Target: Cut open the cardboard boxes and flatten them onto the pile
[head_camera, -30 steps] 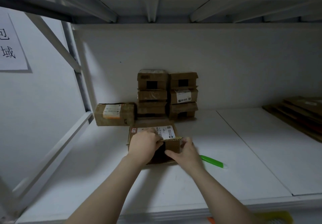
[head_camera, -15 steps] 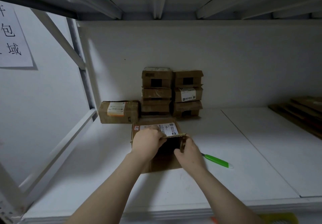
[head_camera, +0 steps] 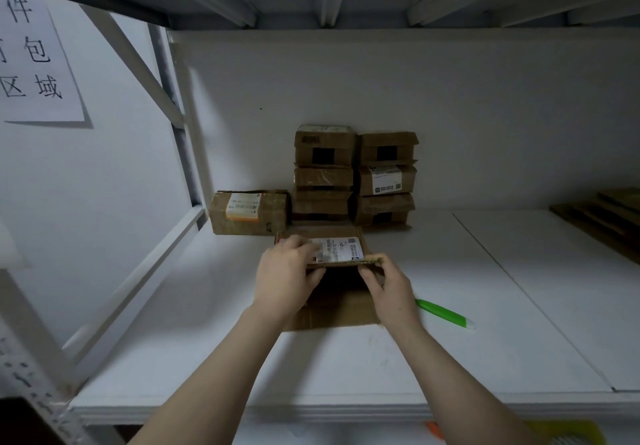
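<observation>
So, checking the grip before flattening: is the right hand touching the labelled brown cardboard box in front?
Touching. In the head view the right hand pinches the raised edge of the labelled brown cardboard box.

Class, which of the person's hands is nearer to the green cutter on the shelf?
Right. The right hand grips a flap of the box just left of the green cutter; the left hand holds the box's other side, farther off.

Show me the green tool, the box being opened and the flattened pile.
green tool (head_camera: 445, 313): head view, middle of its handle.
box (head_camera: 341, 311): head view, its folded-down front flap.
pile (head_camera: 602, 217): head view, upper sheet near the right edge.
</observation>
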